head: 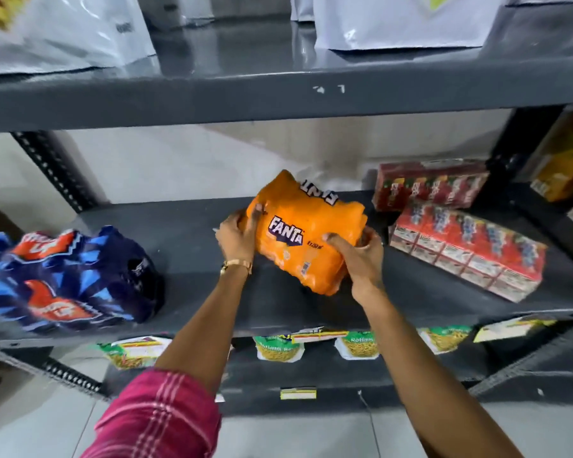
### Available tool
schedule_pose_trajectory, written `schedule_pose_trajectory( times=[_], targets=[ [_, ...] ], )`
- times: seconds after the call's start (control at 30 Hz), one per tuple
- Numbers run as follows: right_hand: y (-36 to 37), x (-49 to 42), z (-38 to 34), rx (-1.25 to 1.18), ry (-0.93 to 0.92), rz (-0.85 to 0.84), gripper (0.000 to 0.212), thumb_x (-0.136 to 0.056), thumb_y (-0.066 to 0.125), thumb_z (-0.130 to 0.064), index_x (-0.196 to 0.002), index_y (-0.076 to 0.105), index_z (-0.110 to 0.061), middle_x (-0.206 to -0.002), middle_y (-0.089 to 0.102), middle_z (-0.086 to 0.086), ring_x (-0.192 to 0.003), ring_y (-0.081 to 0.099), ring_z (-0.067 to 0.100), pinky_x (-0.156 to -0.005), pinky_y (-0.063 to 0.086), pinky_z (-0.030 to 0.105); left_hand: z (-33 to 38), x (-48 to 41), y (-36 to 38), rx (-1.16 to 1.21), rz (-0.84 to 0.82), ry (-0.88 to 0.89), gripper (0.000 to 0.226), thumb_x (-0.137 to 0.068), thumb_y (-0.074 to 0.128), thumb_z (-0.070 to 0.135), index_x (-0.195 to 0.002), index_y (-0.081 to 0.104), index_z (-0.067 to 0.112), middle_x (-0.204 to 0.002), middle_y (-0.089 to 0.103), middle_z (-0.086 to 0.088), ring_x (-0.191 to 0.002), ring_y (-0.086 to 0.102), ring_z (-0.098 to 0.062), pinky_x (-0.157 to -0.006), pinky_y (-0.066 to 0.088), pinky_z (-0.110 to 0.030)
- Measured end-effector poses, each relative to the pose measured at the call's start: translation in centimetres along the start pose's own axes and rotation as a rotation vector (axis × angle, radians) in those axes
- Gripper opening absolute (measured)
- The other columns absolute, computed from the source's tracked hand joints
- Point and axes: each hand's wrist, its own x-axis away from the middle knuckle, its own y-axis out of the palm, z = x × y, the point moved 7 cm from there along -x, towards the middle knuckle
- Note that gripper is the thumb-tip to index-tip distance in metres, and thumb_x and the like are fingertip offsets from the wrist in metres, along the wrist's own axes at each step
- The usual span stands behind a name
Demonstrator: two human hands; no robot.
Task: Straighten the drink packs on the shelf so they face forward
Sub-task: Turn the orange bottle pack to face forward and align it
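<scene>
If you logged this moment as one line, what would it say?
step: straightening | held: orange shrink-wrapped Fanta pack, skewed | left hand: gripping its left side | right hand: gripping its right end | surface: dark grey metal shelf

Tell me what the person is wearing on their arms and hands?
The left arm has a rolled-up pink-red checked sleeve and a gold bracelet at the wrist of the left hand. The right hand and arm are bare, no gloves.

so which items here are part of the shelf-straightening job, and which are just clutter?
Job: orange Fanta pack held by left hand and right hand; blue drink pack; red carton packs.

Not job: white bags on the shelf above; snack packets on the shelf below.
</scene>
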Motion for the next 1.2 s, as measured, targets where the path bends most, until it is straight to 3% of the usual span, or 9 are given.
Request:
schedule_pose_trajectory(
  times=[0.07,0.3,0.67,0.8,0.83,0.9,1.0,1.07,1.2],
  targets=[
    [0.2,-0.1,-1.2,0.033,-0.125,-0.048,0.078,-0.060,0.087,-0.012,-0.126,0.045,-0.014,-0.110,0.063,0.001,-0.095,0.063,0.011,-0.077,0.052,0.032,0.7,0.1,0.3,-0.097,-0.021,0.147,0.051,-0.087,0.049,0.053,-0.092,0.067,0.005,-0.074,0.068,-0.012,-0.076,0.066,-0.032,-0.117,0.015,-0.040],
    [0.8,0.2,-1.3,0.412,-0.500,-0.163,0.110,-0.048,0.092,-0.033,-0.139,0.031,-0.023,-0.138,0.045,0.002,-0.124,0.048,0.014,-0.094,0.046,0.024,-1.4,1.1,1.0,-0.058,-0.059,0.150,0.037,-0.094,0.051,0.021,-0.128,0.054,0.005,-0.109,0.069,-0.020,-0.100,0.065,-0.036,-0.086,0.047,-0.029],
    [0.9,-1.1,-0.2,0.176,-0.052,-0.375,0.074,-0.081,0.021,-0.078,-0.123,0.060,-0.031,-0.131,0.062,0.000,-0.118,0.058,0.010,-0.107,0.039,0.039,0.6,11.0,7.8,0.176,-0.441,-0.042,0.133,-0.051,0.081,0.061,-0.143,-0.013,0.039,-0.159,0.005,-0.004,-0.146,0.012,-0.025,-0.116,0.025,-0.051],
    [-0.5,3.7,1.5,0.063,-0.043,-0.064,0.061,-0.092,0.031,-0.059,-0.118,0.059,-0.012,-0.098,0.051,-0.005,-0.109,0.057,0.011,-0.090,0.041,0.028,-0.2,9.6,4.8,0.299,-0.549,-0.051,0.118,-0.049,0.091,0.033,-0.143,0.020,0.032,-0.140,0.048,0.000,-0.125,0.051,-0.013,-0.099,0.048,-0.035],
    [-0.2,5.5,2.2,0.097,-0.081,-0.087,0.066,-0.091,0.035,-0.059,-0.113,0.059,-0.001,-0.130,0.039,0.014,-0.104,0.059,0.015,-0.088,0.043,0.035,-0.9,9.2,3.5,0.352,-0.635,-0.075,0.100,-0.050,0.091,0.027,-0.136,0.039,0.030,-0.129,0.059,0.002,-0.115,0.059,-0.011,-0.092,0.050,-0.031],
    [0.5,8.1,3.5,0.161,-0.148,-0.232,0.060,-0.087,0.046,-0.059,-0.094,0.065,-0.002,-0.094,0.070,0.011,-0.091,0.065,0.012,-0.082,0.052,0.034,-2.9,8.2,0.3,0.484,-0.666,-0.167,0.069,-0.049,0.089,0.025,-0.112,0.062,0.023,-0.107,0.072,0.001,-0.101,0.067,-0.016,-0.089,0.051,-0.035],
    [-0.7,6.4,3.4,0.197,-0.258,-0.222,0.034,-0.081,0.065,-0.043,-0.106,0.062,-0.019,-0.105,0.068,-0.002,-0.102,0.063,0.008,-0.087,0.049,0.025,-6.2,6.5,-3.9,0.538,-0.238,-0.292,0.045,-0.061,0.083,0.016,-0.103,0.068,0.011,-0.095,0.074,-0.005,-0.086,0.068,-0.013,-0.089,0.051,-0.037],
    [-2.3,3.7,2.0,0.312,-0.341,-0.087,0.069,-0.070,0.075,-0.049,-0.128,0.045,-0.025,-0.131,0.047,0.001,-0.124,0.049,0.017,-0.103,0.041,0.035,-7.1,7.5,-5.4,0.401,0.066,-0.286,0.028,-0.076,0.075,0.018,-0.102,0.067,0.011,-0.102,0.072,-0.013,-0.081,0.066,-0.009,-0.088,0.052,-0.036],
    [-2.0,1.0,1.6,0.329,-0.237,-0.260,0.082,-0.062,0.086,-0.031,-0.130,0.039,-0.024,-0.125,0.052,-0.005,-0.108,0.058,-0.005,-0.085,0.049,0.014,-4.5,11.0,-2.4,0.390,-0.132,-0.156,0.059,-0.074,0.064,0.056,-0.116,0.056,0.015,-0.112,0.066,0.000,-0.099,0.063,-0.010,-0.088,0.053,-0.028]
  ],
)
